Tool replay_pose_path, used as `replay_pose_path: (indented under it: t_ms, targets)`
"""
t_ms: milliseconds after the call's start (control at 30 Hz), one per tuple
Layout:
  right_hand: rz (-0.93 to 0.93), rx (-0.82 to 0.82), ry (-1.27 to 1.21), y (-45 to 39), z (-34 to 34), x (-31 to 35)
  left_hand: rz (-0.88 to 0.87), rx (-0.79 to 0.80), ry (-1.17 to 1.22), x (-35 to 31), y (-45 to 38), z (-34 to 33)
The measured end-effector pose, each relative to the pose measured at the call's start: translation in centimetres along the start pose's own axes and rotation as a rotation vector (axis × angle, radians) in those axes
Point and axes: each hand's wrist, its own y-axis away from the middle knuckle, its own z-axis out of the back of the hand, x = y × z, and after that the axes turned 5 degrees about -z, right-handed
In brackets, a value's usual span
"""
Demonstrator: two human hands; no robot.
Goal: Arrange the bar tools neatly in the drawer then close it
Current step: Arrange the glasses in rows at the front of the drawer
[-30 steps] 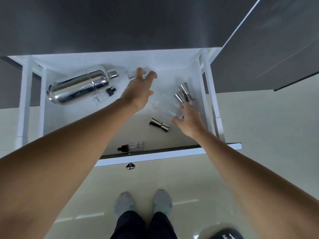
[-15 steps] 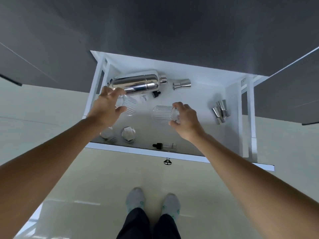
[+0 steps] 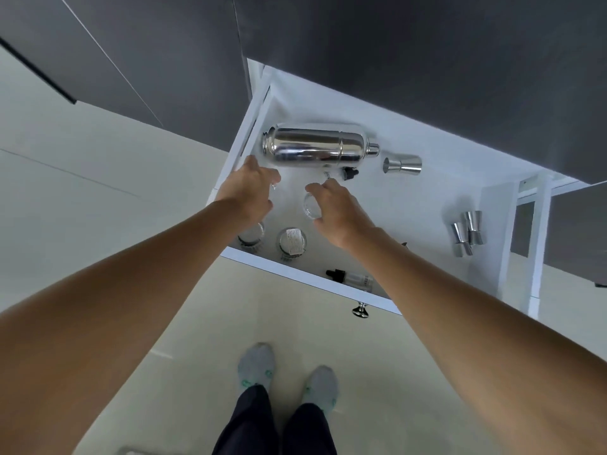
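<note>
Reaching into the open white drawer [image 3: 292,269], both hands are seen over clear glasses. The right hand [image 3: 341,213] is curled around a glass [image 3: 311,206] lying tipped on the drawer floor. The left hand [image 3: 249,192] is cupped over another glass [image 3: 273,186], mostly hidden; whether it is gripped cannot be told. Just beyond both hands a steel shaker [image 3: 320,146] is laid on its side, a jigger [image 3: 402,165] beside its cap. Two upright glasses [image 3: 291,243] are stood just nearer than the left hand. Well right of the right hand, two jiggers [image 3: 466,233] are clustered.
</note>
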Motion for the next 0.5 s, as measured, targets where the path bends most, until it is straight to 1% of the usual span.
replay_pose_path:
  t_ms: [267, 500]
  targets:
    - [0.054, 0.060, -0.011, -0.9, 0.4, 1.7, 0.013, 0.033, -0.029, -0.6, -0.2, 0.3]
    - [0.052, 0.137, -0.030, -0.7, 1.3, 1.6, -0.012, 0.123, -0.087, -0.9, -0.7, 1.0]
